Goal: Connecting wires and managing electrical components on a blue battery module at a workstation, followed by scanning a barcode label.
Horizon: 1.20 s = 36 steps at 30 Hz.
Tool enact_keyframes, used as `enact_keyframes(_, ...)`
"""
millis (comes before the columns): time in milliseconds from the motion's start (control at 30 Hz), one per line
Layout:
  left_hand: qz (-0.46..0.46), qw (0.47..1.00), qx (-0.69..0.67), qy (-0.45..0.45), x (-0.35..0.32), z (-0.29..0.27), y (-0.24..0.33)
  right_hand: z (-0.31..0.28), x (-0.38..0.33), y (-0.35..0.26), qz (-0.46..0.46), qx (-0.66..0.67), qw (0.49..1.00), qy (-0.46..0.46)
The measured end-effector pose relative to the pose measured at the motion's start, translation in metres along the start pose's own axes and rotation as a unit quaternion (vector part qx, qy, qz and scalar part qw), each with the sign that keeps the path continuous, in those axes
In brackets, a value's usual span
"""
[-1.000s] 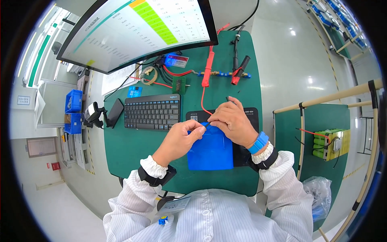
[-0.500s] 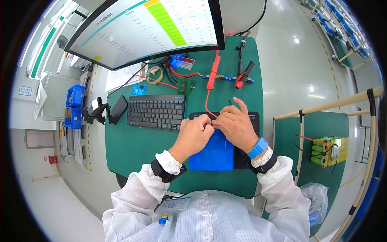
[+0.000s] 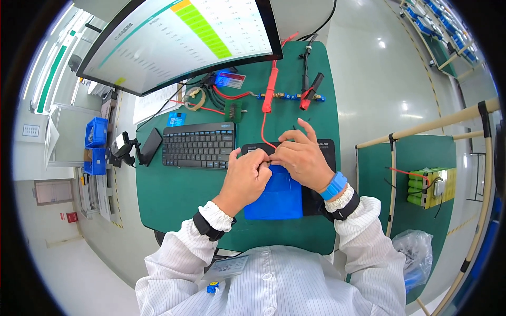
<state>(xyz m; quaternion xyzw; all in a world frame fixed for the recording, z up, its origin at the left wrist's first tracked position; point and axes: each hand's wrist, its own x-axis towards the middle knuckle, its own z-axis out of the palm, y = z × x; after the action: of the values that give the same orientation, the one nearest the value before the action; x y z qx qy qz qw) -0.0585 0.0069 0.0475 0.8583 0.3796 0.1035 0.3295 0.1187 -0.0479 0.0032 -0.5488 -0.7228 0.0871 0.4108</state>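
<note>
Head view: red wire (image 3: 263, 128) stretches lengthwise forward, beyond left hand (image 3: 243, 180) and right hand (image 3: 303, 162) (can't tell their grip).

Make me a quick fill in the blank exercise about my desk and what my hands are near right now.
1. Your left hand and right hand come together at the top of a pack coloured ____.
2. The wire running down from the clip toward your fingers is coloured ____.
3. From the pack, the keyboard lies toward your ____ side.
4. The blue band is on your ____ wrist.

Missing words: blue; red; left; right.
</note>
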Motion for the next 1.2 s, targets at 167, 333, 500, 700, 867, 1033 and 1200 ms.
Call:
enact_keyframes(167,0.029,0.999,0.012,0.013,-0.002,0.001,-0.005,0.0,0.0,0.0,0.005,0.019,1.0,-0.009)
enact_keyframes(333,0.032,0.999,0.014,0.009,-0.003,0.0,-0.005,-0.001,0.0,-0.001,0.007,0.023,1.0,-0.017)
enact_keyframes(500,0.034,0.999,0.028,0.012,-0.009,-0.002,-0.003,-0.008,-0.001,-0.007,0.045,0.067,0.996,-0.044)
enact_keyframes(700,0.001,0.999,0.002,-0.05,-0.007,-0.015,-0.001,-0.004,-0.004,-0.008,0.022,0.054,0.997,-0.046)
enact_keyframes(867,-0.217,0.929,-0.263,-0.145,0.008,-0.013,-0.016,-0.005,0.001,-0.005,0.008,0.047,0.997,-0.061)
enact_keyframes(1033,-0.247,0.902,-0.322,-0.148,0.014,-0.011,-0.009,-0.006,0.004,0.002,-0.008,0.041,0.998,-0.05)
enact_keyframes(1200,-0.247,0.892,-0.345,-0.154,0.017,-0.008,-0.009,-0.008,0.005,0.004,0.0,0.053,0.997,-0.053)
